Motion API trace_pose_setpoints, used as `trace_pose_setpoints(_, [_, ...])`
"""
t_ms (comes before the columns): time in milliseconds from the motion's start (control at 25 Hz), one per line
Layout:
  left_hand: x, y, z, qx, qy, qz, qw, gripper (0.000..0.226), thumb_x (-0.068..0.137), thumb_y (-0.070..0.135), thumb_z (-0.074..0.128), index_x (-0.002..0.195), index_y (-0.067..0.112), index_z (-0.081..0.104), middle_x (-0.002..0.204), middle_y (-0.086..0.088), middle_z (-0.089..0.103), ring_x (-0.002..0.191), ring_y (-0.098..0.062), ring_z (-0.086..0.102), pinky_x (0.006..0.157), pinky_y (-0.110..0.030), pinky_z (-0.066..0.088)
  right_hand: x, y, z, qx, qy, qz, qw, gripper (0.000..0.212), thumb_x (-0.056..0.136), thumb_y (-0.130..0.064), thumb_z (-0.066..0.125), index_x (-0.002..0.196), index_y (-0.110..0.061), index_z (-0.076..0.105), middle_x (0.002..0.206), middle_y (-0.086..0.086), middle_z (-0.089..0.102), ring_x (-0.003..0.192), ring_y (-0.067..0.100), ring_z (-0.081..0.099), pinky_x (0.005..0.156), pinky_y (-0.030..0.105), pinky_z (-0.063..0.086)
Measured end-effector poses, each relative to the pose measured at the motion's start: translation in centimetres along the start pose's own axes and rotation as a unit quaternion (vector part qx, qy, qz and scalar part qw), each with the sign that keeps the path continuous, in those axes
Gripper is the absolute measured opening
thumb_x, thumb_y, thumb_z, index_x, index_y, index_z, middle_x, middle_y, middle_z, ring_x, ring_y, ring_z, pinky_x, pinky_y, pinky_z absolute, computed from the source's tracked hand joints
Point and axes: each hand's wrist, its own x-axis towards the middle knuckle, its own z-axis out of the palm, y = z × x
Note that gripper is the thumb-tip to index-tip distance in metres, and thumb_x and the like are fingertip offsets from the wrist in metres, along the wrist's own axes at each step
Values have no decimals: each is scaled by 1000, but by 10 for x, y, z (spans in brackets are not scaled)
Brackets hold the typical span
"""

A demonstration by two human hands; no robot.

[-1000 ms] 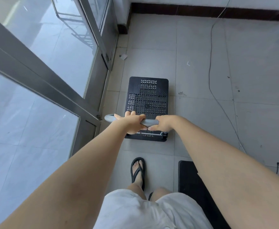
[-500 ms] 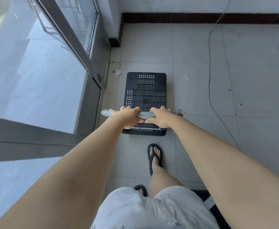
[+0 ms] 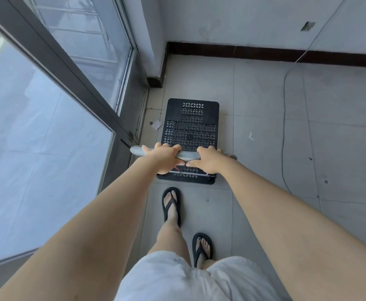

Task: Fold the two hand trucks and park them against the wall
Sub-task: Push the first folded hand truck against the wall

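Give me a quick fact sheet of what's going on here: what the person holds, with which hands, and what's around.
Held: grey handle of a hand truck
Platform: black perforated deck, flat on the tiled floor, unfolded
Left hand: gripping the handle
Right hand: gripping the handle
Left side: glass door
Ahead: wall with dark baseboard
Loose: thin cable on floor

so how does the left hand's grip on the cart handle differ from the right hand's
The left hand sits nearer the handle's glass-door end, with a short grey stub showing beyond it; the right hand sits nearer the other end, where only a tip shows. The left hand's fingers curl over the bar as a tight fist; the right hand looks flatter, its thumb pointing inward. Both are closed on the same grey handle above the black platform.
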Motion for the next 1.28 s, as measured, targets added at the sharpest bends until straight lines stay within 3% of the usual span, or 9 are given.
trace_pose_setpoints(480, [150, -70, -161, 10, -2, 9, 1000, 32, 100, 40, 43, 130, 29, 41, 131, -10, 48, 127, -33, 36, 107, -71, 21, 152, -76, -160, 6, -5, -3, 1000, 66, 87, -62, 48, 137, -19, 42, 145, 16, 39, 134, 40, 34, 109, 64, 27])
trace_pose_setpoints(680, [198, -82, -219, 15, -3, 11, 1000, 39, 100, 43, 41, 137, 30, 39, 135, -9, 47, 132, -32, 34, 110, -71, 17, 203, -89, -214, 7, -12, -2, 1000, 71, 85, -64, 49, 138, -17, 41, 144, 19, 41, 135, 41, 33, 108, 63, 29])
trace_pose_setpoints(1080, [279, -106, -310, 56, 11, 1, 998, 40, 100, 43, 39, 136, 27, 39, 135, -8, 47, 131, -30, 37, 111, -66, 21, 286, -125, -295, 5, 15, 4, 1000, 73, 88, -64, 44, 141, -14, 37, 148, 19, 36, 137, 43, 30, 109, 69, 22])
trace_pose_setpoints(1280, [323, -125, -351, 96, 32, 11, 995, 40, 101, 38, 40, 138, 25, 35, 132, -8, 46, 126, -29, 39, 109, -62, 28, 326, -142, -335, 32, 11, 3, 999, 67, 89, -63, 44, 134, -13, 41, 143, 19, 40, 132, 43, 35, 108, 65, 29])
